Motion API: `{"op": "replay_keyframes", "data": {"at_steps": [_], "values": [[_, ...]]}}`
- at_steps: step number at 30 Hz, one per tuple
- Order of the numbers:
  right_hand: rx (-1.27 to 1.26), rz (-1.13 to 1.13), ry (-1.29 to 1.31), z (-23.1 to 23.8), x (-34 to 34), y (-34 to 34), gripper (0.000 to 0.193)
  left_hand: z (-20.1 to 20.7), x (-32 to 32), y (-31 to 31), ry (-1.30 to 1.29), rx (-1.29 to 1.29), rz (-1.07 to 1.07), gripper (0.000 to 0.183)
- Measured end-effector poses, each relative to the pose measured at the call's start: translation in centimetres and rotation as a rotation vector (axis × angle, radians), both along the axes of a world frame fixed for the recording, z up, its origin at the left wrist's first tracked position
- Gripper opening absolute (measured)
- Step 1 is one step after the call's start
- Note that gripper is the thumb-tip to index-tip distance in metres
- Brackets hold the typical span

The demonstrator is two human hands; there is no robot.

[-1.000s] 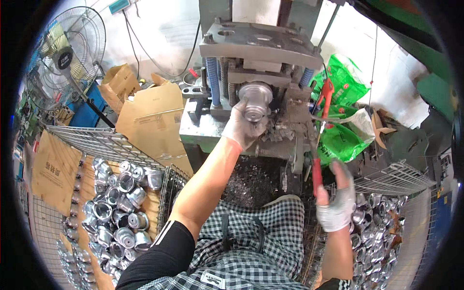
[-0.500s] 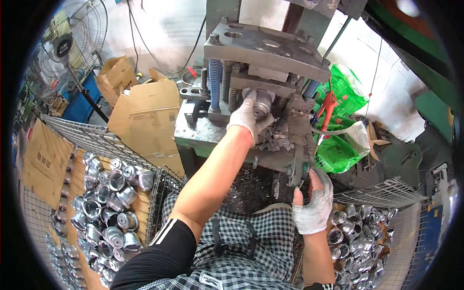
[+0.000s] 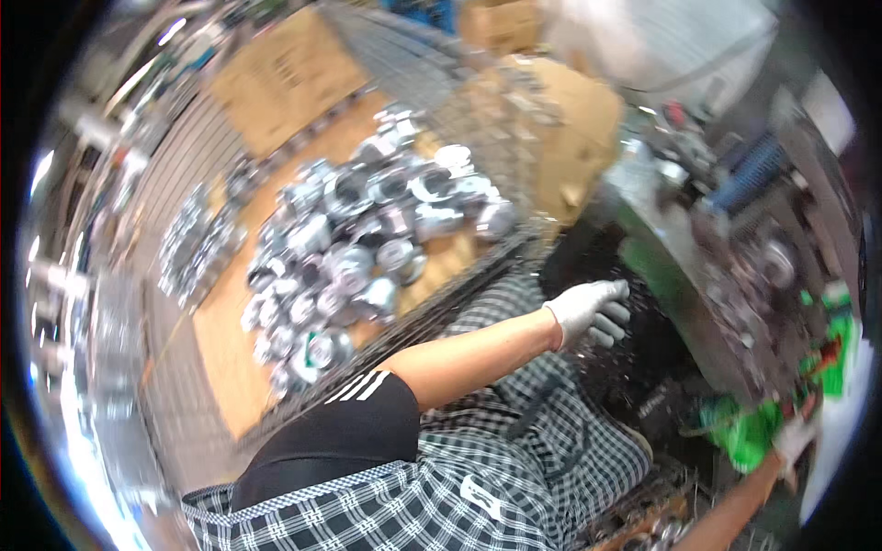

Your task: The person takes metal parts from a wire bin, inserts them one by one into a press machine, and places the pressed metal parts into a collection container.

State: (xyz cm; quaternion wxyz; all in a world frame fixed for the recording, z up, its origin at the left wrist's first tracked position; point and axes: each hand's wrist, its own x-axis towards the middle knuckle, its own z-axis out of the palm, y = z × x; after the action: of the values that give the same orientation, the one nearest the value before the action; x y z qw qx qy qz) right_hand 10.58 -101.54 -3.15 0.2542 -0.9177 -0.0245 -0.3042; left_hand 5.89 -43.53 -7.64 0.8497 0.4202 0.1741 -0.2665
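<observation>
The press (image 3: 682,312) fills 3 o'clock; the wire basket (image 3: 418,320), 10 o'clock, has cardboard (image 3: 220,386) under its heaped metal cups (image 3: 349,266), likely against scratches. A green bag (image 3: 747,441), 4 o'clock, sits near the right hand (image 3: 795,439) (blurred; I can't tell its grip). The left hand (image 3: 588,314) hangs near the press, fingers (image 3: 608,326) loosely spread, empty.

Left hand (image 3: 586,312), fingers loosely parted; blurred right hand (image 3: 794,440) well apart
</observation>
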Motion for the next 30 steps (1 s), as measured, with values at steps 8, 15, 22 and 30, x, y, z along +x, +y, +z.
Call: {"op": "replay_keyframes", "data": {"at_steps": [8,15,22,30], "values": [[-0.075,0.064,0.220,-1.5,7.7,-3.0,0.054,-0.5,-10.4,16.7,-0.138,0.649,0.429,0.045],[-0.105,0.251,0.243,-3.1,10.7,-7.2,0.055,1.6,-18.2,33.2,0.083,1.584,0.961,0.054],[-0.146,0.166,0.321,-2.1,9.1,-7.4,0.057,-1.0,-15.8,43.4,0.036,0.123,1.310,0.030],[0.166,0.132,0.370,-0.3,8.4,-1.4,0.054,-5.1,-18.0,46.2,0.015,0.101,1.474,0.016]]}}
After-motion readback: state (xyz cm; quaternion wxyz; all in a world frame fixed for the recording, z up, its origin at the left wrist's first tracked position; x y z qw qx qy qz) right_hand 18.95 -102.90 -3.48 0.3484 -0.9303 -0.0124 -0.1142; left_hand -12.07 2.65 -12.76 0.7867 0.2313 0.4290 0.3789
